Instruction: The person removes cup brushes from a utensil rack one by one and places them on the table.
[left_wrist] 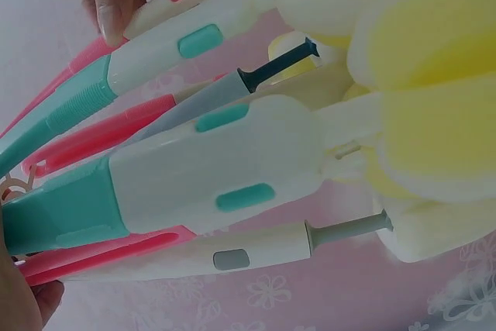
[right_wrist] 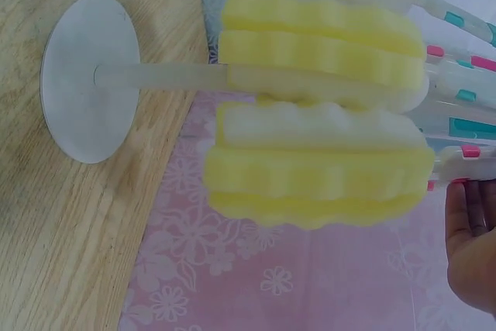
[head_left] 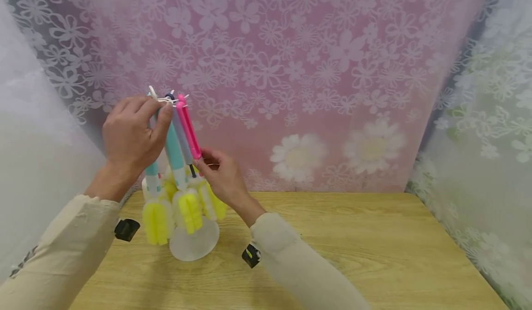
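A white stand rises from a round base [head_left: 194, 243], with several sponge bottle brushes hanging around its hooked top [head_left: 167, 101]. Their heads are yellow and white [right_wrist: 318, 180]; the handles come in teal, pink and grey. My left hand [head_left: 132, 132] grips the stand at its top, thumb up by the hooks, most fingers hidden behind it. On the right side, my right hand [head_left: 226, 178] pinches the lower part of a pink-handled brush [head_left: 189, 132], whose upper end sits at a hook. In the left wrist view, its fingertips [left_wrist: 108, 9] touch that handle beside a teal-handled brush [left_wrist: 147, 60].
The stand is on the left part of a wood-grain table [head_left: 353, 240]. Close behind the table hangs a pink flowered curtain [head_left: 291, 93], with pale flowered sheets [head_left: 494, 162] at the sides. Black straps [head_left: 126, 229] show near both wrists.
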Tool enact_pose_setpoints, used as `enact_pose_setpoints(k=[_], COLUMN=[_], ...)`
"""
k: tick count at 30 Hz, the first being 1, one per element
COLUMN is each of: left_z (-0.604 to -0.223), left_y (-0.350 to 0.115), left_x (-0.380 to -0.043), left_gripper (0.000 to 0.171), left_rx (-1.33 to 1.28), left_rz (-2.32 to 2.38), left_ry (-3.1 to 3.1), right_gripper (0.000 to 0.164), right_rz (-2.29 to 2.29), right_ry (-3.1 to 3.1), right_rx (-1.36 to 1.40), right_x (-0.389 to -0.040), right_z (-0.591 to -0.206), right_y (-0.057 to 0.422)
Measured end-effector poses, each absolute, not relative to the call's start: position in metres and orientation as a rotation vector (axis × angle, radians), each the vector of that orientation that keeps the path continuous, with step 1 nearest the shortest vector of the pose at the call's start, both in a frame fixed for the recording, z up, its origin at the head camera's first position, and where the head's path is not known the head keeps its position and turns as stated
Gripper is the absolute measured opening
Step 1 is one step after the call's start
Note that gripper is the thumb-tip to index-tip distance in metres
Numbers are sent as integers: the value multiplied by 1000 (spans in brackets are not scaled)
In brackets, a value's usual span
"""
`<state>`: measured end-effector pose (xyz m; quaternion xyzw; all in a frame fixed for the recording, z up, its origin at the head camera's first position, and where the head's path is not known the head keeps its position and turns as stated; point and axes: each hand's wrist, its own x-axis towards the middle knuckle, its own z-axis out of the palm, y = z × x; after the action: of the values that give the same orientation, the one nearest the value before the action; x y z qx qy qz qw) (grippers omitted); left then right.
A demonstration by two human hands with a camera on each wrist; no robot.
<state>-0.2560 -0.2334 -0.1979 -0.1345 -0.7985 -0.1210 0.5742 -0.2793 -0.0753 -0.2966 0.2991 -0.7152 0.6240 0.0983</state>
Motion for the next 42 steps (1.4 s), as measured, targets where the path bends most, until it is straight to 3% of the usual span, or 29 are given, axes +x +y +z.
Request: enact_pose_setpoints(k=[26,42], left_z=[-199,-200], left_y=[-231,-230], left_x=[-257,-257], left_gripper=[39,37], left_rx=[-292,-287], left_rz=[-293,-307], left_ry=[-1844,-1856], right_gripper=[34,30], right_rz=[1830,1848], right_ry=[-2107,-1993], right_rx=[885,788], right_x=[-275,-272], right_z=[-293,-282], right_y=[-66,-37])
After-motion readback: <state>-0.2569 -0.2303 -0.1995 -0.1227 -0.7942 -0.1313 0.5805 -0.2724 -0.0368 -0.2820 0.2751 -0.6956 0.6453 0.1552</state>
